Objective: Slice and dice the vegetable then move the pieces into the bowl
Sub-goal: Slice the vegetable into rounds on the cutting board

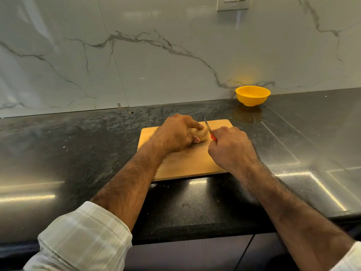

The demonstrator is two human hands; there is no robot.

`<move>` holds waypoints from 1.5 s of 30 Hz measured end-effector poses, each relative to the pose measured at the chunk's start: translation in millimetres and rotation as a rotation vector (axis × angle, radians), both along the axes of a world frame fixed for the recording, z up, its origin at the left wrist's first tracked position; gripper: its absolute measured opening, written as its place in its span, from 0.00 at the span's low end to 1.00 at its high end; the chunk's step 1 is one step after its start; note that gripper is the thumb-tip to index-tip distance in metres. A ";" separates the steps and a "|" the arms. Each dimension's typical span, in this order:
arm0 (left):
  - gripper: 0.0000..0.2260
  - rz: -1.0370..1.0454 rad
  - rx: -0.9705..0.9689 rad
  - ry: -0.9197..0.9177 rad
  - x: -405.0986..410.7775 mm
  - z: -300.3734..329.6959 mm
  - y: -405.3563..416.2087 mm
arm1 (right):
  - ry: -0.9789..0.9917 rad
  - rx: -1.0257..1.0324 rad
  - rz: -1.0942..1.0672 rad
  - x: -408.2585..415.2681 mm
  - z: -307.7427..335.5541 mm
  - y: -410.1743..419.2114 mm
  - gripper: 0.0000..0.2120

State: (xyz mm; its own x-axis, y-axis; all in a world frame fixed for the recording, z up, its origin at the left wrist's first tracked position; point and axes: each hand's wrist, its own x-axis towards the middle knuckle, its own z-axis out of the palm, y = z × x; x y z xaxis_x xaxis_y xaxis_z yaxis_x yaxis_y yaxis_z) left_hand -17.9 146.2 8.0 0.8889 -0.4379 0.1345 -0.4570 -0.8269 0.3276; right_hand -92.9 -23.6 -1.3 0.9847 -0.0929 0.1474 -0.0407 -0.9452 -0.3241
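A pale tan potato lies on the wooden cutting board in the middle of the dark counter. My left hand presses down on it and covers most of it; only its right end shows. My right hand grips a knife with a red handle, its thin blade pointing away from me just right of the potato's exposed end. I cannot tell whether the blade touches the potato. A yellow bowl stands at the back right against the wall, apart from the board.
The black stone counter runs left and right of the board. A marble backsplash rises behind, with a wall socket at the top right. The counter's front edge lies under my forearms.
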 end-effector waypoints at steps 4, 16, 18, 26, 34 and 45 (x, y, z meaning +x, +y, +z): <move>0.20 0.005 -0.012 -0.004 -1.2 -0.3 -1.3 | -0.019 0.028 0.001 4.3 4.7 2.5 0.14; 0.21 0.027 0.000 -0.044 -4.5 -1.9 -3.7 | 0.061 -0.022 -0.013 -5.3 -1.5 10.4 0.10; 0.21 0.029 -0.004 -0.036 -2.7 -2.1 -2.6 | 0.059 -0.042 0.000 -9.7 -6.5 11.1 0.10; 0.20 0.041 -0.060 0.008 -4.1 -1.0 0.6 | -0.098 0.016 -0.045 -7.7 -7.7 6.1 0.12; 0.20 0.034 -0.072 0.024 -7.1 0.2 -0.9 | -0.091 0.023 -0.031 -3.4 0.8 7.5 0.12; 0.19 0.026 -0.092 -0.004 -0.3 -7.8 0.5 | -0.097 0.047 -0.032 11.2 2.3 13.3 0.06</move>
State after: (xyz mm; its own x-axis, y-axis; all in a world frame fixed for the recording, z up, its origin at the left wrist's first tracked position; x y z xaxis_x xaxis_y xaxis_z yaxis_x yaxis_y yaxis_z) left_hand -18.2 146.6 0.2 0.8993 -0.3999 0.1770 -0.4370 -0.8050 0.4013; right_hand -81.7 -10.2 1.0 0.9626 -0.1327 0.2362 -0.0366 -0.9275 -0.3720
